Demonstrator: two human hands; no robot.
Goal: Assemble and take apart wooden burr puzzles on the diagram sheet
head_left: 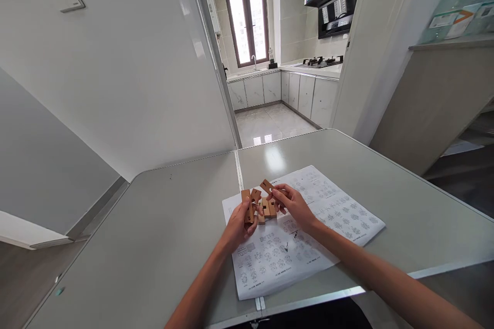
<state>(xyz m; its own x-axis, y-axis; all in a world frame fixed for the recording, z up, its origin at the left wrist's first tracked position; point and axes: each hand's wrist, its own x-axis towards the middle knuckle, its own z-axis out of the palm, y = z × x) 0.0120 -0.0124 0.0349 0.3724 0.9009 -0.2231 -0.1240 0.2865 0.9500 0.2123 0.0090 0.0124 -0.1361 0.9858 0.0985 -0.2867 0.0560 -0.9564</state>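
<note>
My left hand (240,223) is closed around notched wooden puzzle pieces; a long upright one (246,198) bears a black number, and a shorter one (255,195) sticks out beside it. Between finger and thumb, my right hand (292,204) pinches another wooden puzzle piece (266,185), tilted and marked with a black figure. Below and between the hands, several more wooden pieces (269,208) lie close together on a printed paper sheet (339,216). My fingers hide parts of the held pieces.
The sheet, covered in small diagrams, lies on a grey folding table (185,226) with a seam down its middle. A white wall (135,72) borders the left far side. Plastic bottles (455,15) stand on a ledge at the right. Beyond the doorway is a kitchen.
</note>
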